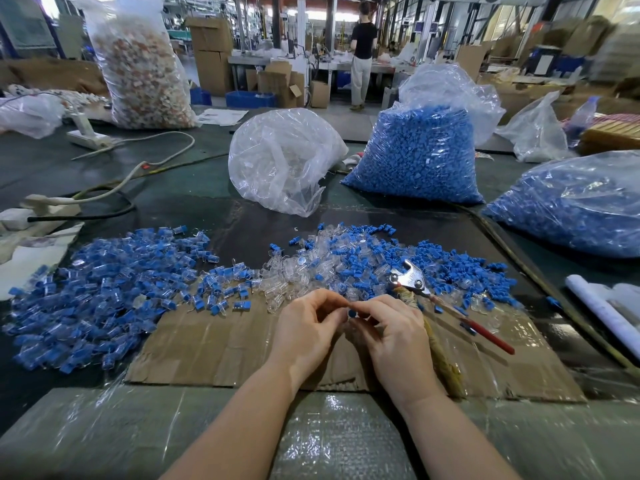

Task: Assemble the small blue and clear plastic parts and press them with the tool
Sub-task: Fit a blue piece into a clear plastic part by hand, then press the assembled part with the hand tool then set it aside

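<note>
Two hands (349, 327) hiding blue part (352, 312), clear piece indistinct

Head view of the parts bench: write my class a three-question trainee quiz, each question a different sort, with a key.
1. True or false: the pressing tool lies unheld beside the right hand.
2. The pile of assembled pieces lies on which side of the hands? A left, B right.
3. Fill in: both hands pinch a small ____ part.

Key: 1 true; 2 A; 3 blue. The left hand meets the right over the cardboard.
</note>
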Action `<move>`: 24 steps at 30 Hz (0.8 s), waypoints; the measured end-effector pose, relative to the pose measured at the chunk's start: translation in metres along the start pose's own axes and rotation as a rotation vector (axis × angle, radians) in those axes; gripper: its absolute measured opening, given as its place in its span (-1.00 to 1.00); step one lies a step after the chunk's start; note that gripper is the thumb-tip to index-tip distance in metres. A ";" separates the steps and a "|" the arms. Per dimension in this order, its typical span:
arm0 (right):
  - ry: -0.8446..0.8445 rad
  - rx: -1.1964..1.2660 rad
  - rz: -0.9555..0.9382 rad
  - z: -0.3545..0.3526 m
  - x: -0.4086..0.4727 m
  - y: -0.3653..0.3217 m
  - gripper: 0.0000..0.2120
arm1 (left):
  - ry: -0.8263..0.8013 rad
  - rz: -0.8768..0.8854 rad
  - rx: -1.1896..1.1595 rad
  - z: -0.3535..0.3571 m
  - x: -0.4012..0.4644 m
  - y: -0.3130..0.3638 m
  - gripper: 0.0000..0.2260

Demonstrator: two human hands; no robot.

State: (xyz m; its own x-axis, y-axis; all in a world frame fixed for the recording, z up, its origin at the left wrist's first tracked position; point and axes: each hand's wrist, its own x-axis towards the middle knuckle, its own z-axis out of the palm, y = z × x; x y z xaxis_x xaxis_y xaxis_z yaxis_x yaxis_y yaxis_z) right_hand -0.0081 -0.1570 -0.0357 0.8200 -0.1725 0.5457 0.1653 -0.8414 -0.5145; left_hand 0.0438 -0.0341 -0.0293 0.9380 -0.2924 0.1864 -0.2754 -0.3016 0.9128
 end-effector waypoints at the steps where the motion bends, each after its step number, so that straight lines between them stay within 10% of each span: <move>1: 0.002 0.001 -0.002 0.000 0.000 0.000 -0.86 | -0.001 0.001 0.006 0.000 0.000 0.000 -0.88; 12: 0.025 -0.113 0.042 -0.009 0.003 -0.003 -0.73 | 0.020 -0.050 -0.037 -0.001 0.002 0.002 -0.95; 24: -0.335 -0.776 0.589 -0.046 0.003 0.017 -0.27 | 0.050 -0.106 -0.158 -0.004 0.007 0.003 -0.87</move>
State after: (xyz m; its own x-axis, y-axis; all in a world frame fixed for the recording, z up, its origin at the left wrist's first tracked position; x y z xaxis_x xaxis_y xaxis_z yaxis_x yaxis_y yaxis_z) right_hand -0.0279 -0.1952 -0.0124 0.7870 -0.6128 0.0720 -0.6139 -0.7893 -0.0074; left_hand 0.0507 -0.0340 -0.0235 0.9702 -0.2202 0.1008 -0.1422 -0.1811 0.9731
